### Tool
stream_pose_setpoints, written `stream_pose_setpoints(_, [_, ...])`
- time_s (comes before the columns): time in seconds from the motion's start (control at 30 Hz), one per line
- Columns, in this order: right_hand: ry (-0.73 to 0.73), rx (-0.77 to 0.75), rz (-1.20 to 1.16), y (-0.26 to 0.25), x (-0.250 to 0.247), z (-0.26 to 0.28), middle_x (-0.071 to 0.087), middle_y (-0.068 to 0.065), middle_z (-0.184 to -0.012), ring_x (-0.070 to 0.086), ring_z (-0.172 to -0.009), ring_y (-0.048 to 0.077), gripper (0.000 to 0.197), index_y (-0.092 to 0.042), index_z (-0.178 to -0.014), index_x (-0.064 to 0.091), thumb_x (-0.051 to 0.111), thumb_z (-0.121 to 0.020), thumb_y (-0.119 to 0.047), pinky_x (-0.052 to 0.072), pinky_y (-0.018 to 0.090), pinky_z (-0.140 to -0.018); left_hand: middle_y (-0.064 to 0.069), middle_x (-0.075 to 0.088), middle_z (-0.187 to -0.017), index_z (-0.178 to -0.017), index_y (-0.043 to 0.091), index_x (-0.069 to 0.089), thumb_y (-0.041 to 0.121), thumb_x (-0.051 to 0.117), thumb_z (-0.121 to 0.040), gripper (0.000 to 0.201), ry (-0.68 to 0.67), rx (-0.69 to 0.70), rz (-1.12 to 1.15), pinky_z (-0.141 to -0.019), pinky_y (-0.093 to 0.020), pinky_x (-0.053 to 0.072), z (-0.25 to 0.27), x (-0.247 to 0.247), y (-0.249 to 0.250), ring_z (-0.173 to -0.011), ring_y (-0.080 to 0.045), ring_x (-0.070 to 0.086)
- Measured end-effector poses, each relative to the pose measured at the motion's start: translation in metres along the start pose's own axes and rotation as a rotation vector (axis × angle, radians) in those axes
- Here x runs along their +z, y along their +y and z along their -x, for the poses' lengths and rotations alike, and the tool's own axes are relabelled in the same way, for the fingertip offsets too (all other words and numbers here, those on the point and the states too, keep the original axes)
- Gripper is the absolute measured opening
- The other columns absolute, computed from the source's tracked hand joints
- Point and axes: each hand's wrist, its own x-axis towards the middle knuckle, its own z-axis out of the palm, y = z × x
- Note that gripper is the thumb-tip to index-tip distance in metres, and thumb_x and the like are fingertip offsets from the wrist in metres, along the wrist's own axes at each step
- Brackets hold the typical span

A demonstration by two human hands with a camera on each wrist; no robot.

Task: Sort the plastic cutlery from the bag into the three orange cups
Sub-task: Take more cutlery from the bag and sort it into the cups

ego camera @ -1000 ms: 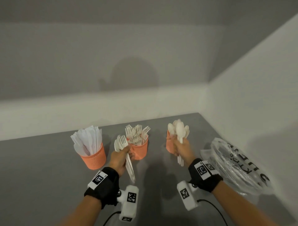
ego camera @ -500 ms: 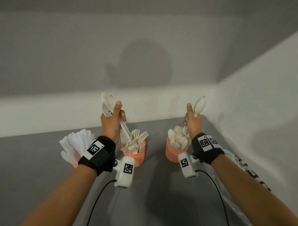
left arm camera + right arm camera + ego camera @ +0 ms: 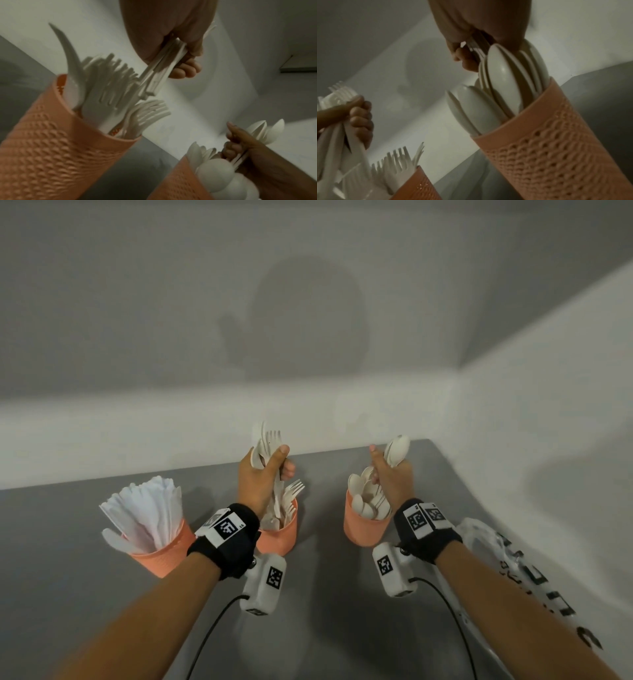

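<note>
Three orange cups stand in a row on the grey table. The left cup (image 3: 161, 556) holds white knives (image 3: 147, 508). My left hand (image 3: 263, 474) grips a bundle of white forks (image 3: 269, 441), tines up, just above the middle cup (image 3: 277, 537). Their handle ends (image 3: 150, 86) hang among the tines of the forks standing in that cup (image 3: 51, 148). My right hand (image 3: 390, 474) grips a few white spoons (image 3: 397, 450), bowls up, over the right cup (image 3: 363, 530). It is full of spoons (image 3: 503, 81), and the held handles point down into it.
The clear plastic bag (image 3: 507, 559) with black lettering lies crumpled at the right, under my right forearm. White walls close the table at the back and right. Bare grey tabletop lies in front of the cups.
Both hands lifted their bundles from in front of the cups to above them, then came down a little towards the middle and right cups.
</note>
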Motion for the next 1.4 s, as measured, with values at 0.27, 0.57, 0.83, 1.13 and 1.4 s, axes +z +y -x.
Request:
stream_pose_setpoints(0.27, [0.069, -0.127, 0.101, 0.000, -0.008, 0.013, 0.050, -0.007, -0.070, 0.051, -0.065, 0.009, 0.022, -0.011, -0.089, 0.048, 0.066, -0.078, -0.007, 0.041, 0.017, -0.056, -0.002, 0.061, -0.080, -0.082, 0.019, 0.057, -0.002, 0.071, -0.076, 0.026, -0.050, 0.078, -0.172, -0.068, -0.020, 0.051, -0.003, -0.006, -0.014, -0.072, -0.015, 0.059])
stream_pose_setpoints(0.57, [0.098, -0.243, 0.267, -0.018, -0.015, 0.010, 0.060, -0.005, -0.077, 0.059, -0.078, 0.019, 0.020, -0.022, -0.088, 0.052, 0.069, -0.079, -0.030, 0.048, 0.030, -0.073, 0.011, 0.055, -0.082, -0.118, 0.033, 0.036, 0.001, 0.067, -0.079, 0.058, -0.069, 0.315, -0.416, -0.071, -0.001, 0.041, 0.005, -0.013, -0.014, -0.074, 0.007, 0.056])
stream_pose_setpoints(0.83, [-0.004, -0.431, 0.540, -0.020, -0.015, 0.011, 0.062, 0.007, -0.093, 0.056, -0.077, 0.022, 0.023, -0.010, -0.103, 0.064, 0.047, -0.089, -0.007, 0.037, 0.025, -0.070, -0.005, 0.063, -0.090, -0.098, 0.012, 0.058, 0.021, 0.058, -0.084, 0.016, -0.091, 0.442, -0.820, -0.072, -0.033, 0.045, 0.006, -0.014, -0.012, -0.085, -0.025, 0.057])
stream_pose_setpoints(1.13, [-0.227, -0.402, 0.963, -0.018, -0.015, 0.021, 0.042, 0.016, -0.145, 0.043, -0.130, 0.027, 0.036, 0.003, -0.120, 0.058, 0.038, -0.096, -0.014, 0.031, 0.031, -0.105, -0.012, 0.047, -0.129, -0.125, 0.008, 0.050, 0.012, 0.059, -0.083, 0.043, -0.139, 0.413, -1.069, -0.086, -0.040, 0.047, 0.015, -0.011, -0.006, -0.107, -0.031, 0.055])
stream_pose_setpoints(1.4, [-0.386, -0.404, 1.102, 0.017, -0.007, 0.027, 0.027, 0.014, -0.152, 0.029, -0.139, 0.026, 0.085, -0.007, -0.137, 0.043, 0.004, -0.081, -0.056, 0.019, 0.035, -0.114, -0.016, 0.054, -0.132, -0.123, 0.002, 0.056, 0.037, 0.019, -0.091, 0.060, -0.392, 0.420, -1.233, -0.108, -0.038, 0.036, 0.018, -0.014, -0.032, -0.127, -0.033, 0.048])
